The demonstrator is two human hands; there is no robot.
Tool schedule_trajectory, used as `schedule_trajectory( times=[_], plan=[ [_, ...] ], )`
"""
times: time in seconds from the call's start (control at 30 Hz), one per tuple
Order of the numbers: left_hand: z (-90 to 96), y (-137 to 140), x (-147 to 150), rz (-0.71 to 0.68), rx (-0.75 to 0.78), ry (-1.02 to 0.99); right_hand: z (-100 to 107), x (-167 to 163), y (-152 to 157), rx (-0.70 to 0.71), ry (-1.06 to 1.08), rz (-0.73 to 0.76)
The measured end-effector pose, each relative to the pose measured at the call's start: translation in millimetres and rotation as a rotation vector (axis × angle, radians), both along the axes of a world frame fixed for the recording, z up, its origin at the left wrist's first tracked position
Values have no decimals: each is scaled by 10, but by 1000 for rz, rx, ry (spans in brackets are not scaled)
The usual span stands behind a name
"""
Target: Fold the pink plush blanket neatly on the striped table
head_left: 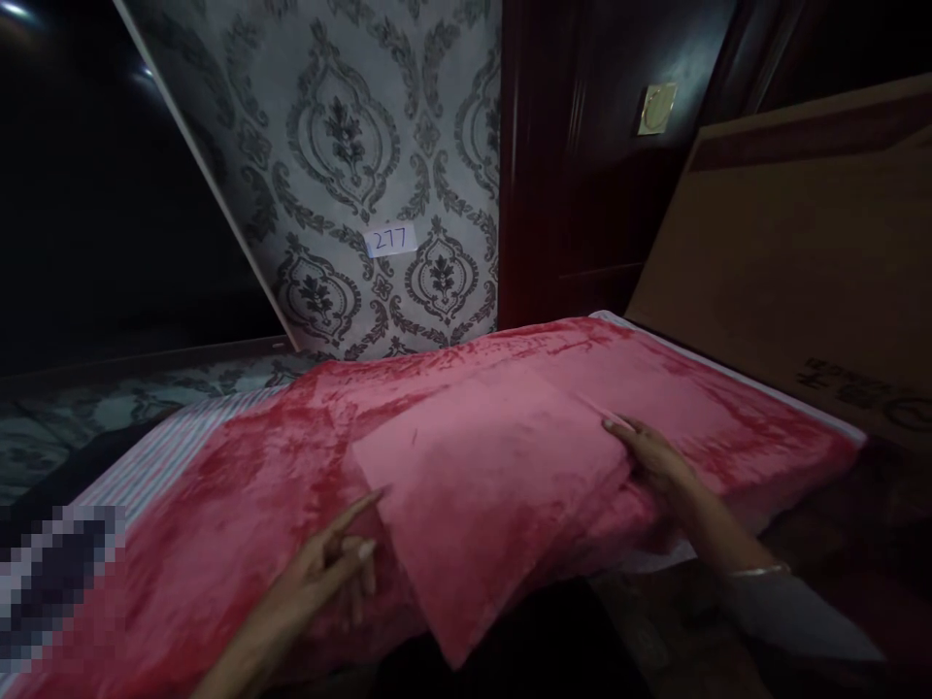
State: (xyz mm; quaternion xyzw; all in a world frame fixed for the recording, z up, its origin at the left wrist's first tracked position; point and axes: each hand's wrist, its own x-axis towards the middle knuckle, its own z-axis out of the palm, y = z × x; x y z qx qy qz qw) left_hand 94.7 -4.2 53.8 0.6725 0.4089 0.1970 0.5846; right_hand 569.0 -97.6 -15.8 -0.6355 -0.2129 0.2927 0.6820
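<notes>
A folded piece of pink plush cloth (495, 466) lies on top of a larger red plush cover (269, 515), one of its corners pointing down towards me. At its left edge is my left hand (331, 568), the index finger stretched out against the edge and the other fingers loosely bent, holding nothing that shows. My right hand (651, 451) pinches the cloth's right edge between thumb and fingers. A thin raised strip of the edge stands up at that grip. Some of the right fingertips are hidden by the cloth.
A striped cloth (182, 442) shows under the cover's left side. A large cardboard box (793, 252) leans at the right, and a dark screen-like panel (123, 184) stands at the left. Behind is a patterned wall (349, 58) with a paper label (391, 240) reading 277.
</notes>
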Motion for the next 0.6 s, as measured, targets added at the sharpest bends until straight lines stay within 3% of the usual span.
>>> schedule_trajectory(
  times=[0.13, 0.3, 0.4, 0.6],
  plan=[
    [162, 517, 145, 107, 295, 26, -261, -151, -101, 158, 242, -180],
    [294, 1252, 784, 138, 585, 81, -337, -595, -231, 315, 428, -207],
    [302, 1452, 1119, 38, 585, 121, -328, -922, -273, 297, 484, -167],
    [223, 1582, 1431, -177, 456, 61, -172, -1354, -140, 325, 414, -93]
  ],
)
